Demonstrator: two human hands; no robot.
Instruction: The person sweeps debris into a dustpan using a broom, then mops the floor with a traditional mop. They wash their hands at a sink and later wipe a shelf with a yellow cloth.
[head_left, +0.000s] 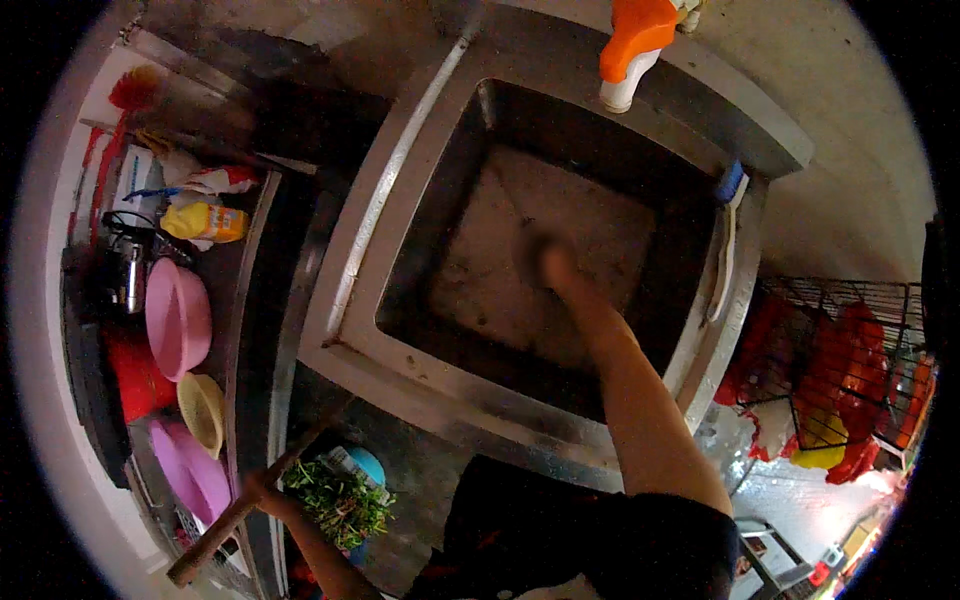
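A metal sink basin lies before me, with a dark drain area in its floor. My right hand reaches down into it, blurred, over a dark round patch at the drain; whether it grips anything cannot be made out. At the lower left my left hand is closed around a wooden stick, which slants up toward the sink's near left corner. Beside that hand, lower down, is a heap of leafy greens next to a blue bowl. An orange and white faucet hangs over the far rim.
A brush with blue bristles rests on the right rim. Along the left shelf are a yellow bottle, a pink basin, a yellow colander and a purple basin. At right, a wire rack holds red bags.
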